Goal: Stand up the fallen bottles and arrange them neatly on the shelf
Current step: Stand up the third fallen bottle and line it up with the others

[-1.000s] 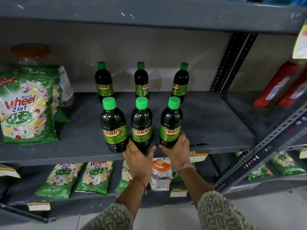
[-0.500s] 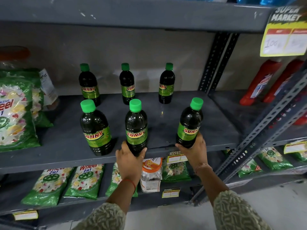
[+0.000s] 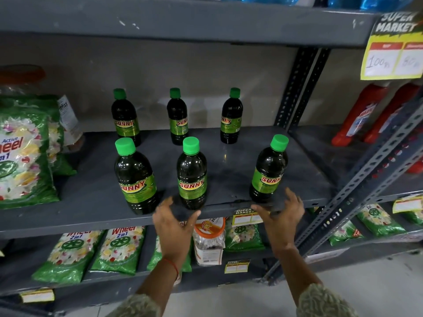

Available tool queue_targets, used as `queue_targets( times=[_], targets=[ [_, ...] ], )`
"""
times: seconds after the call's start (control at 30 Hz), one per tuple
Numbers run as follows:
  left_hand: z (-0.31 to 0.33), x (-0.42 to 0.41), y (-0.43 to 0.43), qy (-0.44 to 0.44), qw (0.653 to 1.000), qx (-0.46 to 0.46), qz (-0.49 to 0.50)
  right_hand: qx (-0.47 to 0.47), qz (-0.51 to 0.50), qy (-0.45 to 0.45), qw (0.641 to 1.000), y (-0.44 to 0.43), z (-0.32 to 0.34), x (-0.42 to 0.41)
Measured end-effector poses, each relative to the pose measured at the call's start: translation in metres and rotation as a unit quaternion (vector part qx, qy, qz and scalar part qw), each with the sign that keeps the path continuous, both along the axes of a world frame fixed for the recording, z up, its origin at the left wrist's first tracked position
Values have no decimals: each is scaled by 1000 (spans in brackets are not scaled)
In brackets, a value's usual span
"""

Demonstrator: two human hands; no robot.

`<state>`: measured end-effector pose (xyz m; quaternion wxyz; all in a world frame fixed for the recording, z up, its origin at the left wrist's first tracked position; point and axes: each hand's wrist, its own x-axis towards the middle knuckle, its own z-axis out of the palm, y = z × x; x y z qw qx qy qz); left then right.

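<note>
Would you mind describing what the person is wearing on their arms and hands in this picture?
Both hands are bare, with no gloves or rings that can be made out. The left hand has a thin red thread tied round its wrist. The right hand shows no wristwear. Both forearms emerge from loose sleeves in a pale olive fabric with a small white squiggle print.

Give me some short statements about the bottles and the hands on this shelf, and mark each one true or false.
1. Six green-capped bottles stand upright on the shelf. True.
2. The right hand has a closed grip on the front right bottle. False: its fingers are spread open just below the bottle.
3. The left hand is open, below the front middle bottle. True.
4. One bottle lies on its side. False: none is fallen.
5. The back row holds two bottles. False: it holds three.
</note>
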<state>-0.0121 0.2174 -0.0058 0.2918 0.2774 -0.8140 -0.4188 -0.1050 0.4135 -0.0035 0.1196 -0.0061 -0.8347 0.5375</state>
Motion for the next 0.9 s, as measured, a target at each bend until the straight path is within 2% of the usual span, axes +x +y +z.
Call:
queue_targets(
  times=[0.07,0.13,0.2,0.27,0.33,0.4,0.5,0.8,0.9],
  targets=[
    [-3,20,-15,45,998,-18,46,35,17,66,997,-17,2,31],
    [0,32,-38,68,991,-24,111,67,78,82,991,-41,2,47],
    [7,34,-60,43,989,-16,141,96,190,48,976,-63,10,40],
    [11,23,-74,-21,995,11,98,93,263,-39,959,-81,13,22],
    [11,10,-78,-65,997,23,44,89,271,-92,954,-93,15,5],
    [15,25,-116,-56,998,-1,29,103,283,-94,949,-139,25,13],
    [14,21,-118,-64,998,-2,1,106,255,-92,957,-139,21,10],
    [13,39,-157,-81,996,2,38,97,225,-80,966,-142,18,15],
    [12,42,-162,-92,995,15,19,99,225,-80,966,-144,18,17]
  ],
)
